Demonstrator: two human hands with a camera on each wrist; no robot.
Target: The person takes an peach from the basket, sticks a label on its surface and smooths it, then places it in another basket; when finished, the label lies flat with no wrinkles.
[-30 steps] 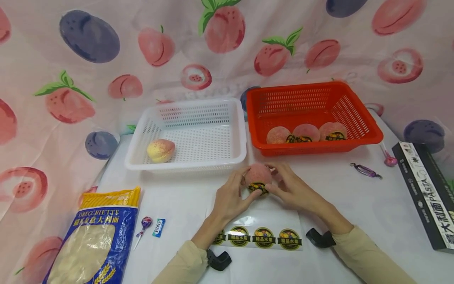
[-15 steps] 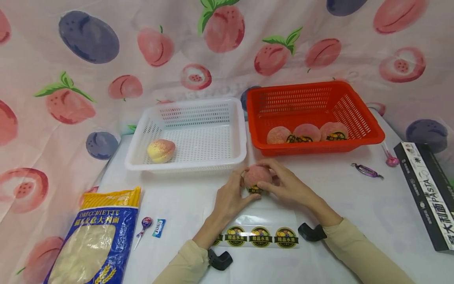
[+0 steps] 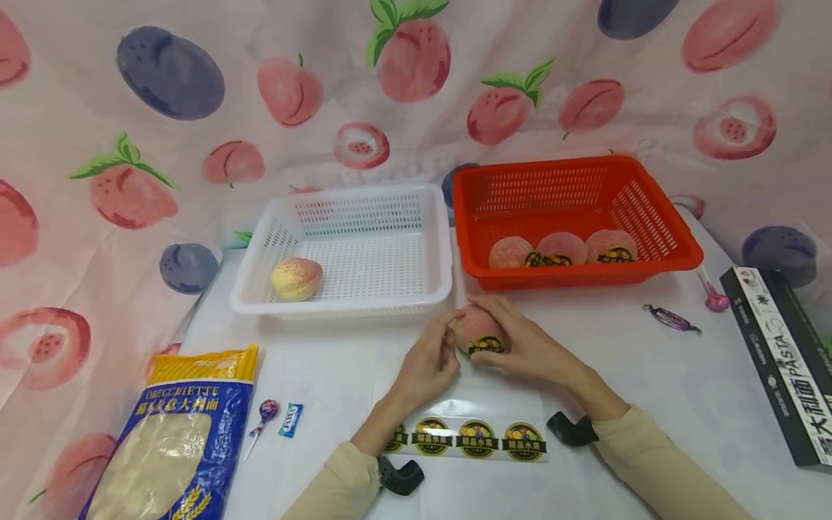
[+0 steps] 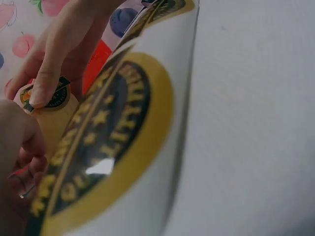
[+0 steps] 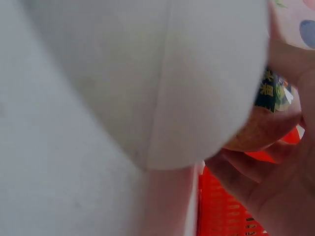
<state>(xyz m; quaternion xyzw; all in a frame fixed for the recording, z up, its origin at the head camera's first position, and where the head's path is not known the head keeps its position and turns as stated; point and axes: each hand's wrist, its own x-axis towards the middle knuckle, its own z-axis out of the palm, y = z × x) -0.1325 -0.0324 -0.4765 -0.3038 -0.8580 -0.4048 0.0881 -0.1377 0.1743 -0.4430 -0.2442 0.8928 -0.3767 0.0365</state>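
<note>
"What fills the scene?"

"The table (image 3: 325, 354), then, at its far side, the red basket (image 3: 588, 276) on the right and the white basket (image 3: 344, 302) on the left. Nearer lies the sheet (image 3: 477, 410), its printed row running left to right."

"Who's holding what?"

"The right hand (image 3: 529, 347) grips the peach (image 3: 477, 325), thumb on its label (image 3: 487, 343). The left hand (image 3: 429, 361) has curled fingers at the peach's left side; whether it grips too, I cannot tell."

"Where's the peach, and how is it turned?"

"Between sheet and baskets. It looks nearly round, so I can't tell a long axis. Its label faces near and up, the band running roughly left to right."
</note>
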